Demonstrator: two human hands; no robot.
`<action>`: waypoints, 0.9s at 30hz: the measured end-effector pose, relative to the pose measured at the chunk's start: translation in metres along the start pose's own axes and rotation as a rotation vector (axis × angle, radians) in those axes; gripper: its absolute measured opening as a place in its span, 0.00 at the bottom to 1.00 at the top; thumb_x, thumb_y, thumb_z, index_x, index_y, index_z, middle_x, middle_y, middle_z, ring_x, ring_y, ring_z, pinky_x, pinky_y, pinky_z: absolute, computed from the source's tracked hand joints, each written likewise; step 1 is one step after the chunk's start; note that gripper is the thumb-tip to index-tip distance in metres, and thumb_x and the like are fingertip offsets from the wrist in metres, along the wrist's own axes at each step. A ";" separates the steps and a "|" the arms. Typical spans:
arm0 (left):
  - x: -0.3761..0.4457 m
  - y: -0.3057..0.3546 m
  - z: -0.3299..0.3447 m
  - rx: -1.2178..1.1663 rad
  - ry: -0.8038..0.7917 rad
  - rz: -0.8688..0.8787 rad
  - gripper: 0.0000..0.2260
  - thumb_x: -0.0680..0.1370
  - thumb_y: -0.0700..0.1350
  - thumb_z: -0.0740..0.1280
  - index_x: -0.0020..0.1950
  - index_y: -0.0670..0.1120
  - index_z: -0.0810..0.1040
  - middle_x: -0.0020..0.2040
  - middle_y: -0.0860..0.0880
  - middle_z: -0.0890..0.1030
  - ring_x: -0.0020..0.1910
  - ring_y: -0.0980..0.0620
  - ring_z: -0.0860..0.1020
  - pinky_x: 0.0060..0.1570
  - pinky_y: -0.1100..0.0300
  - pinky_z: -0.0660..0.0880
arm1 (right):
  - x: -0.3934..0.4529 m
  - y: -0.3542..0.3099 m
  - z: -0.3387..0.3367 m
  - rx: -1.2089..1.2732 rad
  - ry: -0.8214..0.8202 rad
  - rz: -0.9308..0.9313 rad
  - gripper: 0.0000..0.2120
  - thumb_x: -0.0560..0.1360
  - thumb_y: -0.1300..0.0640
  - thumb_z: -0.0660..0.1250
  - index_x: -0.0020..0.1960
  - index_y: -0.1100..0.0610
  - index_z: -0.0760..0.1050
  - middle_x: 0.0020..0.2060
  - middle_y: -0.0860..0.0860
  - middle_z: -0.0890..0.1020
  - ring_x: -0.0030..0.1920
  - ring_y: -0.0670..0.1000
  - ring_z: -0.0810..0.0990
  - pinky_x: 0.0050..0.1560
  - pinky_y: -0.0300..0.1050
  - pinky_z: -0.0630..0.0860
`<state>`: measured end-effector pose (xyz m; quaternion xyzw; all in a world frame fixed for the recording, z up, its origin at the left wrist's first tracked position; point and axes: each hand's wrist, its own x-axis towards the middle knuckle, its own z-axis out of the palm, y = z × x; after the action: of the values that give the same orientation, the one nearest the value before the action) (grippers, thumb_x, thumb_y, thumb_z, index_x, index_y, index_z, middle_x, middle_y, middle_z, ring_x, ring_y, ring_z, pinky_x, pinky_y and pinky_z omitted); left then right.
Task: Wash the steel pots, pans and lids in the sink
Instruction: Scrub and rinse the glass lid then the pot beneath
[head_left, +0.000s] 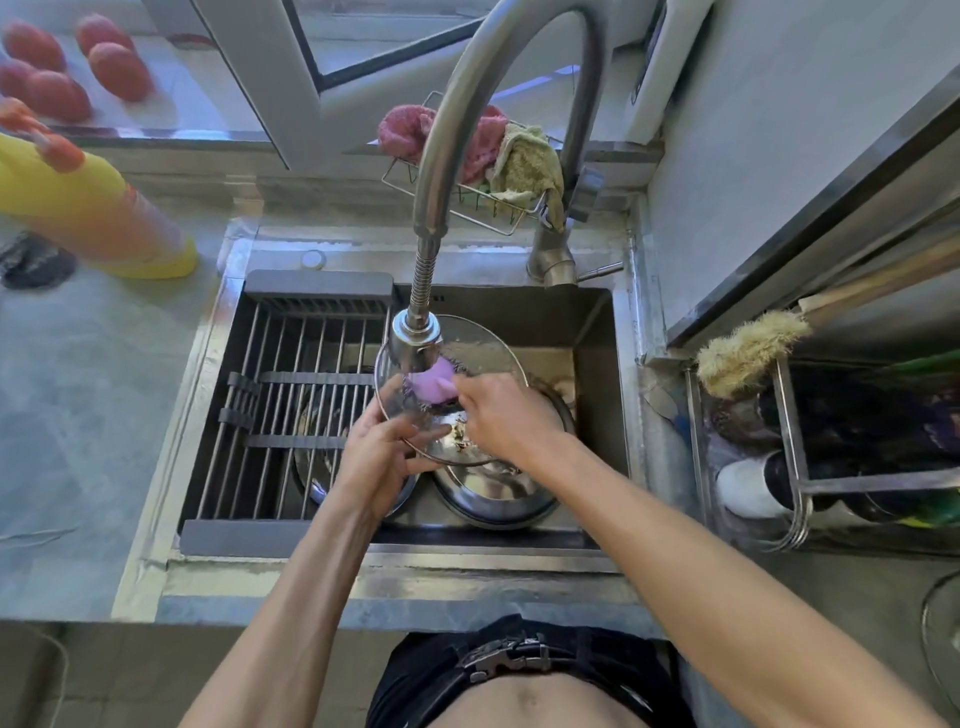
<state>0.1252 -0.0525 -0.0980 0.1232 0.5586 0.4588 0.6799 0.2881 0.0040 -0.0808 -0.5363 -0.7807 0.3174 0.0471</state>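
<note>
Round glass lid with steel rim (488, 343): held tilted over the steel sink basin (592, 332), directly under the spray head of the curved steel gooseneck faucet (441, 156). Left hand (382, 457): fingers curled round the lid's near-left rim, gripping it. Right hand (501, 415): fingers bunched on a lilac scrubbing sponge (436, 382), pressing it against the lid's surface. Beneath the lid, in the basin: round steel pot (493, 493), open side up, food scraps inside; second steel vessel (317, 467) to its left, partly under a slatted steel roll-up drying rack (291, 395) spanning the sink's left half. Behind the faucet: wire caddy (467, 208) holding a pink cloth (402, 132) and a pale yellow cloth (524, 166). Left counter: yellow bottle with orange top (88, 208), lying blurred; dark round item (34, 265) beside it. Window sill, far left: red tomatoes (57, 78). Right: steel dish rack (800, 467) with a bristle brush (748, 348) lying on its upper edge
</note>
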 end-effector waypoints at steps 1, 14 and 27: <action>0.000 0.004 0.000 -0.026 0.016 0.008 0.28 0.78 0.26 0.56 0.70 0.51 0.74 0.58 0.39 0.84 0.52 0.35 0.83 0.37 0.43 0.83 | -0.008 -0.001 0.002 0.016 -0.028 -0.024 0.16 0.79 0.59 0.59 0.62 0.47 0.79 0.45 0.57 0.82 0.43 0.62 0.80 0.40 0.52 0.79; -0.001 -0.003 -0.001 -0.019 0.124 0.039 0.24 0.82 0.32 0.58 0.75 0.52 0.70 0.60 0.38 0.83 0.52 0.37 0.82 0.42 0.38 0.83 | -0.025 0.007 -0.007 -0.116 -0.143 -0.007 0.20 0.77 0.61 0.60 0.64 0.46 0.78 0.43 0.54 0.81 0.43 0.59 0.81 0.41 0.49 0.77; -0.012 -0.004 0.014 -0.024 0.004 0.019 0.18 0.81 0.28 0.57 0.65 0.44 0.74 0.54 0.37 0.84 0.44 0.42 0.86 0.30 0.51 0.83 | 0.016 -0.025 -0.011 -0.073 0.018 -0.088 0.15 0.77 0.59 0.61 0.59 0.49 0.79 0.50 0.57 0.82 0.49 0.61 0.81 0.41 0.50 0.74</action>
<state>0.1400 -0.0589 -0.0875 0.1196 0.5533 0.4721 0.6758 0.2657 0.0171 -0.0630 -0.5055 -0.8142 0.2816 0.0482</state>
